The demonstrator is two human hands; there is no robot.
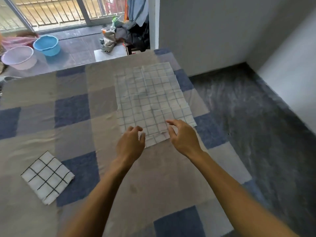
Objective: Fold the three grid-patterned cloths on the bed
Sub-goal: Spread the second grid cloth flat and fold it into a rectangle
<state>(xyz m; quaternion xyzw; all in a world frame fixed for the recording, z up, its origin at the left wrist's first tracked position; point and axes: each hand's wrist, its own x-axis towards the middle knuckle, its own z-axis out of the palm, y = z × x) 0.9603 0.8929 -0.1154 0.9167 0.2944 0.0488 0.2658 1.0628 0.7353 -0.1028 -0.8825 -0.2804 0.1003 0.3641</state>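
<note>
White cloths with a thin grey grid [150, 100] lie spread flat and overlapping on the bed [71, 147], toward its right side. A folded white cloth with a bold black grid [47, 177] sits at the bed's left, near me. My left hand [130, 144] hovers at the near edge of the spread cloths, fingers loosely curled and holding nothing. My right hand [183, 135] is just right of it, over the near right corner, fingers relaxed and spread. Whether either hand touches the fabric I cannot tell.
The bed has a grey and blue checked cover. Dark floor [256, 117] runs along its right side, with white walls [213, 31] beyond. A blue basin [47, 45] and a pale pink basin [18, 57] stand on the balcony floor at far left. A pile of clothes [124, 35] lies past the bed.
</note>
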